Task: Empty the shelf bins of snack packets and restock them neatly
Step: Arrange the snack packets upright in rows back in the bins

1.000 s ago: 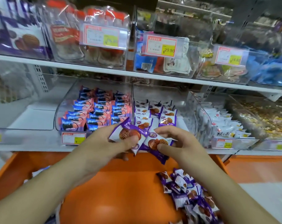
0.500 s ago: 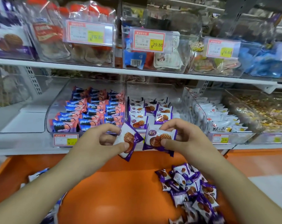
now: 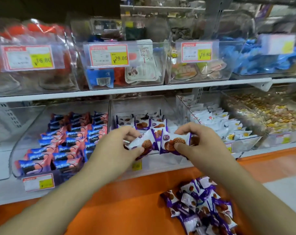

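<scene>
Head view: left hand (image 3: 120, 146) and right hand (image 3: 199, 143) each pinching a purple packet (image 3: 175, 144).

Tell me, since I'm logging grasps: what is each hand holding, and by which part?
Each holds one purple-and-white snack packet: the left hand pinches its packet at the left end, the right hand grips its packet by the right edge.

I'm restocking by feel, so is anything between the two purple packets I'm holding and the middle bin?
Nothing visible. Both hands hold their purple packets over the open middle bin, before the packets already standing there.
</scene>
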Demonstrator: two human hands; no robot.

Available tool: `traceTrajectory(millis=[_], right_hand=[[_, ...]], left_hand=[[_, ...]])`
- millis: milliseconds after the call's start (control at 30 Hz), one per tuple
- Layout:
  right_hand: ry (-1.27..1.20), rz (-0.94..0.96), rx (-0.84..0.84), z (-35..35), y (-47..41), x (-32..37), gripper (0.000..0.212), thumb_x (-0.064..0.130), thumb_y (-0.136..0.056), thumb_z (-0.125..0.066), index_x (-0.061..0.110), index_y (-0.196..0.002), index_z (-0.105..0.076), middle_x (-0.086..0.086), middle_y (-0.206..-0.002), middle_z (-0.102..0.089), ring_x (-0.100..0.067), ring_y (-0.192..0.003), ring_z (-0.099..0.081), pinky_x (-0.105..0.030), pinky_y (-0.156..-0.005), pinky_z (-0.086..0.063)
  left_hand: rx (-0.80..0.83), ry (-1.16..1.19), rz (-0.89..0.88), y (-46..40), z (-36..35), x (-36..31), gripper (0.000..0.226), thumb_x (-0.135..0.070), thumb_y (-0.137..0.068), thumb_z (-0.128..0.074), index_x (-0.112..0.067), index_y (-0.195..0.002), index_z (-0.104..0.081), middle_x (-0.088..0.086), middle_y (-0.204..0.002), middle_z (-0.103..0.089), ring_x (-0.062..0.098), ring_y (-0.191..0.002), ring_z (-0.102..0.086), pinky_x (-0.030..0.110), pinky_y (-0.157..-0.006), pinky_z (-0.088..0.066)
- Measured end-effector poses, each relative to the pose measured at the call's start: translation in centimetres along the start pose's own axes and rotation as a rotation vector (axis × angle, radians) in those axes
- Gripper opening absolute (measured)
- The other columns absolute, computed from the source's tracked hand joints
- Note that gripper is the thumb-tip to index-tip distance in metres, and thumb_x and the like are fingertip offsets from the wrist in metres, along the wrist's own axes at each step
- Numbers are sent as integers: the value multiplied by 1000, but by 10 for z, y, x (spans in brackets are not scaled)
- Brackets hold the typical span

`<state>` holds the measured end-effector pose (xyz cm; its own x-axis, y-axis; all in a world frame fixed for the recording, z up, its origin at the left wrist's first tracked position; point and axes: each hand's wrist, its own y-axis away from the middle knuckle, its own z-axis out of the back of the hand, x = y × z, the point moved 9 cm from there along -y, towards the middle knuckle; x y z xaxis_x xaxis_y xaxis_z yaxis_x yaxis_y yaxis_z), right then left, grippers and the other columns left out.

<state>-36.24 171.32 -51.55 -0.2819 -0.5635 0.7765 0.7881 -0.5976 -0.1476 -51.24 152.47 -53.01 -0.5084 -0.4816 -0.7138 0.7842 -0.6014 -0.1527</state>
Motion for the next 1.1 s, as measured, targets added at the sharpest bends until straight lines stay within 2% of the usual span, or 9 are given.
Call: traceTrajectory(millis=[67,133,367,433,567,700,867,967,1100], right_hand=[[-38,-24,-47,8,-6,-7,20,29,-88,-81,41,-95,-66,3,-79,-69,-16,-68,-66,-44,-64,-62],[-73,-42,-68,12,-12,-15,19,30,-88,-82,41,-94,-67,5,-81,-69,-17,-70,-67,-46,-67,-62],[-155,-92,-42,16,-26,-43,20,31,-88,-82,44,-91,-66,18,-77,-69,-7,-67,-66,-32,-60,-58],[-172,-117,-51,17,-31,-52,21,31,-87,-82,44,-92,-67,14,-79,-70,-7,-69,-67,-36,-67,-60],[-200,-140,-42,11,-36,-59,22,32,-86,-83,45,-96,-68,25,-91,-67,-3,-77,-67,-36,-75,-60],[-218,-114,-31,9,-39,-55,23,30,-86,-83,45,-95,-69,18,-88,-71,-3,-75,-69,-30,-68,-59],[-213,-99,-28,8,-38,-52,22,30,-86,-83,43,-96,-69,18,-90,-72,0,-76,-68,-24,-65,-54],[-205,-98,-22,8,-36,-52,21,29,-87,-83,42,-97,-69,18,-94,-71,3,-76,-67,-15,-59,-49],[-211,-92,-23,8,-34,-49,22,27,-87,-83,41,-96,-69,18,-94,-71,1,-76,-67,-22,-63,-52]], left_hand=[[8,-48,-10,-40,-15,-8,25,-29,-81,-88,-34,-95,-68,-16,-86,-72,-3,-75,-67,21,-69,-51],[22,-118,-16,-79,-33,-11,25,-27,-81,-87,-31,-98,-69,-14,-86,-72,1,-76,-68,16,-61,-44],[109,-379,5,-174,-76,24,30,-31,-82,-86,-29,-106,-68,-4,-113,-68,19,-103,-66,29,-88,-53],[97,-442,-24,-182,-79,28,31,-30,-78,-88,-29,-102,-68,-3,-110,-66,21,-102,-65,29,-87,-53],[58,-495,-85,-186,-79,35,26,-20,-79,-84,-26,-100,-70,-1,-111,-70,22,-101,-65,28,-84,-52],[65,-509,-66,-190,-77,40,28,-20,-84,-83,-25,-110,-73,-5,-115,-67,19,-100,-64,28,-84,-52],[65,-571,-57,-187,-79,40,33,-23,-82,-85,-24,-114,-75,1,-128,-69,23,-108,-66,35,-95,-55],[23,-603,-77,-183,-80,40,36,-28,-78,-86,-31,-113,-76,0,-123,-73,23,-105,-68,33,-95,-56],[-14,-647,-106,-180,-78,37,29,-32,-78,-83,-34,-106,-76,-8,-110,-76,18,-104,-68,38,-104,-48]])
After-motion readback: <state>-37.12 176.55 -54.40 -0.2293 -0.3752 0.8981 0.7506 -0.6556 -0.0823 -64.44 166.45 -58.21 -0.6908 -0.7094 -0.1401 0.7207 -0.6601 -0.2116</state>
